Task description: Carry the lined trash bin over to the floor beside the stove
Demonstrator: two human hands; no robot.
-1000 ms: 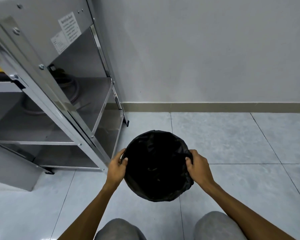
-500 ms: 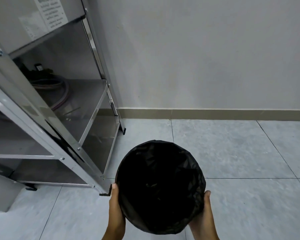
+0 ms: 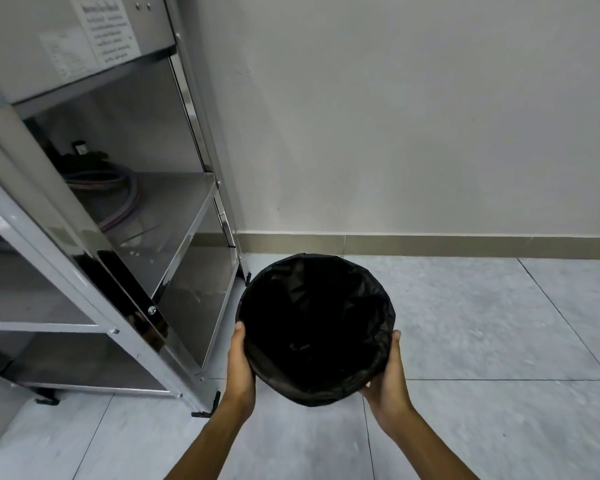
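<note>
A round trash bin (image 3: 316, 327) lined with a black plastic bag is held between both my hands, its open mouth facing up at me. My left hand (image 3: 240, 367) grips its left side and my right hand (image 3: 388, 375) cups its lower right side. The bin hangs over the grey tiled floor (image 3: 482, 323), just right of the stainless-steel stove stand (image 3: 125, 265). The bin's bottom is hidden, so contact with the floor cannot be told.
The steel stand has open shelves with a coiled hose (image 3: 118, 199) on the upper one and black feet (image 3: 205, 410) on the floor. A white wall (image 3: 395, 116) with a beige baseboard (image 3: 430, 245) runs behind the bin. Grey tiles stretch to the right.
The bin has moved forward and away from me, nearer the wall and the stand's right side. My arms have stretched out and show more than half a second ago.
</note>
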